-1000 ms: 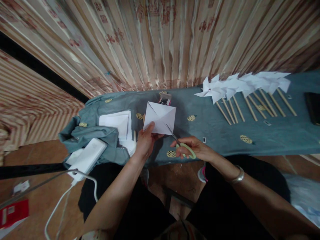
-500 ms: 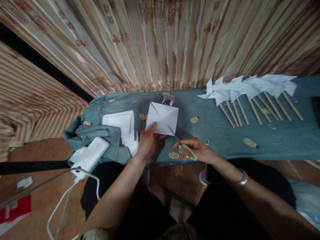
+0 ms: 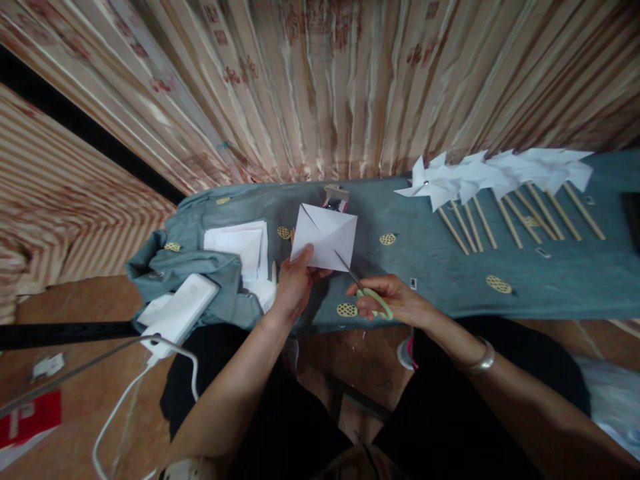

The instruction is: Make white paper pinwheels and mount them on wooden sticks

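Note:
A square sheet of white paper (image 3: pixel 325 233) is pinched at its lower left by my left hand (image 3: pixel 299 277), thumb on top and fingers beneath. A slit runs in from the sheet's upper left corner, and crease lines cross its face. My right hand (image 3: pixel 383 297) holds scissors with pale green handles (image 3: pixel 375 301). Their blades (image 3: pixel 347 265) reach the sheet near its lower right corner, pointing toward the middle. Just behind the sheet stands a small open box (image 3: pixel 336 199), partly covered by the paper.
White paper pinwheels (image 3: pixel 480 179) on wooden sticks (image 3: pixel 477 223) lie overlapping at the right of the cloth-covered table (image 3: pixel 430 267). More white paper (image 3: pixel 235 243) is stacked at the left. A white power bank (image 3: pixel 185 307) with a cable rests at the left edge. A curtain (image 3: pixel 320 87) hangs behind.
Almost nothing differs. The view has shifted very slightly; both hands, the paper and the scissors keep their positions.

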`<state>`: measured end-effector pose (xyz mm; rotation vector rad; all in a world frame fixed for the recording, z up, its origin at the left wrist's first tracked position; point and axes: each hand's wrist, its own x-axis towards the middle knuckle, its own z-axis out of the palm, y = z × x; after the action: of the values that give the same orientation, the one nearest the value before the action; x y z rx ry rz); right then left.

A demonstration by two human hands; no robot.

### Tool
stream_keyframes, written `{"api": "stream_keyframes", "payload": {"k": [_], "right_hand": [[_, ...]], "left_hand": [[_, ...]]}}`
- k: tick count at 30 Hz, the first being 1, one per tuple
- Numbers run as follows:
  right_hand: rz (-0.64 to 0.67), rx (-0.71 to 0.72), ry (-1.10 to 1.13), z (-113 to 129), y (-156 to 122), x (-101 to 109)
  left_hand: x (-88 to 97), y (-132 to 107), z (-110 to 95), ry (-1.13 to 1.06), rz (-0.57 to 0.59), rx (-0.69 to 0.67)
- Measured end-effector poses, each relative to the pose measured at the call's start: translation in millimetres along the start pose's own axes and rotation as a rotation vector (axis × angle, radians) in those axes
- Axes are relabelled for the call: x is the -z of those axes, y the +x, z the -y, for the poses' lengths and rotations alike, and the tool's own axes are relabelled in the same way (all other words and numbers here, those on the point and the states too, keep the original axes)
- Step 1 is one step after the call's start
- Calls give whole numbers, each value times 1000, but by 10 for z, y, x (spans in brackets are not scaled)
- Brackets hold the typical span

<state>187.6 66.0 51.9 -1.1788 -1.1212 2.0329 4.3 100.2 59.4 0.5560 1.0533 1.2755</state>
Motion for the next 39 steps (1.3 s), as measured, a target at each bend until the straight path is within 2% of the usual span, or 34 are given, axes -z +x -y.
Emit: {"api": "stream_keyframes", "payload": {"k": [11,39], "right_hand": [[17,52,-61,-23,12,28],[-18,16,-117,-59,38,26]], "left_hand": [[-4,-15,21,8,13,-1],[-38,-59,40,14,10,56]]}}
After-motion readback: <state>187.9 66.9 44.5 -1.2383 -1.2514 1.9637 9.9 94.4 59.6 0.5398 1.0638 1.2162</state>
